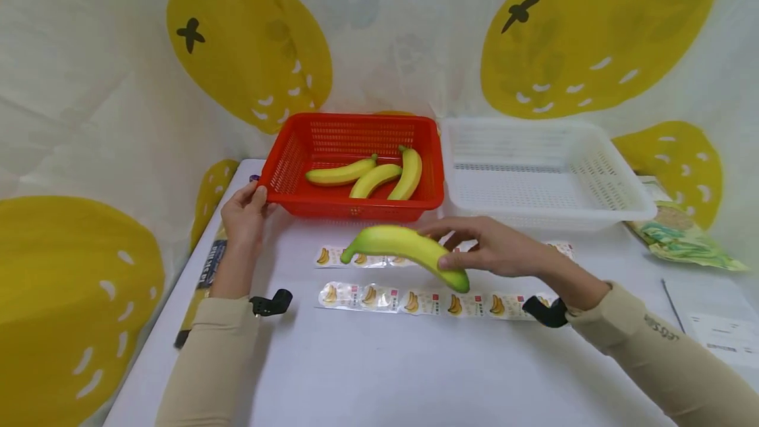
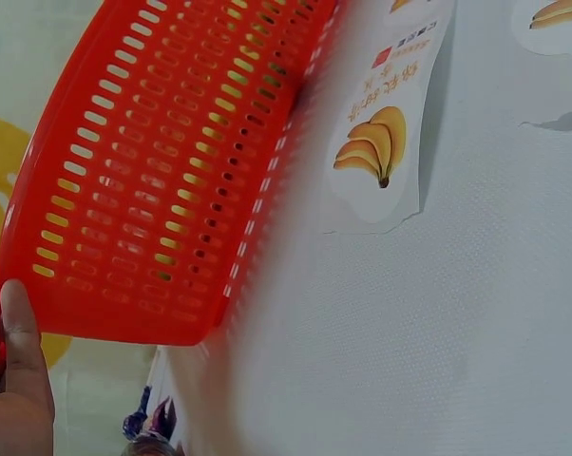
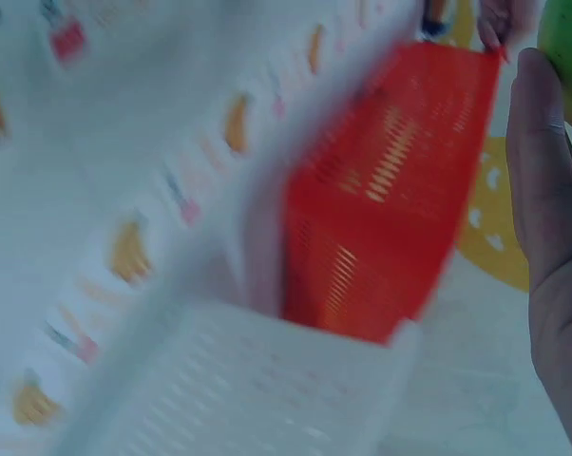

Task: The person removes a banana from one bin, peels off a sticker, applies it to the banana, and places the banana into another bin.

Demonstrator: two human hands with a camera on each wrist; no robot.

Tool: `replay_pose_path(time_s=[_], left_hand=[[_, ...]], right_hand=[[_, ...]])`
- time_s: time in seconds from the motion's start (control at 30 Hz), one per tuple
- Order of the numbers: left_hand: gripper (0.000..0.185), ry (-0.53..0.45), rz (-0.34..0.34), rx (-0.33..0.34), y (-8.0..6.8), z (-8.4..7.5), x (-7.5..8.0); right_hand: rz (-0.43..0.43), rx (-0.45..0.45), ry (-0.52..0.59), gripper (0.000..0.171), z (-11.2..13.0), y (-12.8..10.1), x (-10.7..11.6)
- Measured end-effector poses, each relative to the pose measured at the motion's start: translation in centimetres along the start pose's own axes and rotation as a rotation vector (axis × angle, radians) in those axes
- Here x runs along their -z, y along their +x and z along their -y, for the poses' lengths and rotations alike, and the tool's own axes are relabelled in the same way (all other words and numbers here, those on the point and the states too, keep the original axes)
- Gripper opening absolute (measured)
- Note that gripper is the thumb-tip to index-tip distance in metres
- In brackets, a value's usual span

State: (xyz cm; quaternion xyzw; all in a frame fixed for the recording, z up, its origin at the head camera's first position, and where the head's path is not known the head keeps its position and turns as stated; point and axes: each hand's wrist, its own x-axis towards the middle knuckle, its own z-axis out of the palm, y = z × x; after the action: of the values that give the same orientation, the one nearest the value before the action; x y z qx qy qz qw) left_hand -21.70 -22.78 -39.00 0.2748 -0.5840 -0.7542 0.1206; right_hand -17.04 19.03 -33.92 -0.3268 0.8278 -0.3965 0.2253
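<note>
Head view showed the right hand (image 1: pixel 495 252) pinching a banana (image 1: pixel 406 250) by its right end, held above the white table (image 1: pixel 379 361) just near of the red basket (image 1: pixel 356 206). Its long axis ran left-right. The left hand (image 1: pixel 244 215) gripped the basket's near-left corner.

I see a yellow-green banana (image 1: pixel 406 252) held level above the bench, just near of the red basket (image 1: pixel 284 170) holding three bananas.
</note>
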Motion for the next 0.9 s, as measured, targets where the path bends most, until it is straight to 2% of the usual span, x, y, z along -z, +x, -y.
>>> replay_pose_path(time_s=[0.17, 0.33, 0.67, 0.9], left_hand=[[0.046, 0.006, -0.014, 0.024, 0.1, -0.2, 0.2], [0.046, 0.035, -0.010, 0.043, 0.0, -0.1, 0.3], [0.045, 0.022, -0.001, 0.034, -0.2, -0.2, 0.2], [0.045, 0.048, 0.001, 0.027, -0.3, -0.1, 0.1]], right_hand=[[0.046, 0.003, 0.063, 0.050, -2.1, -0.6, -3.6], [0.097, -0.007, 0.083, 0.048, -3.3, -1.3, -5.7], [0.154, 0.081, 0.074, 0.046, -4.6, -1.9, -7.5], [0.178, 0.072, 0.077, 0.046, -5.0, -1.9, -8.1]])
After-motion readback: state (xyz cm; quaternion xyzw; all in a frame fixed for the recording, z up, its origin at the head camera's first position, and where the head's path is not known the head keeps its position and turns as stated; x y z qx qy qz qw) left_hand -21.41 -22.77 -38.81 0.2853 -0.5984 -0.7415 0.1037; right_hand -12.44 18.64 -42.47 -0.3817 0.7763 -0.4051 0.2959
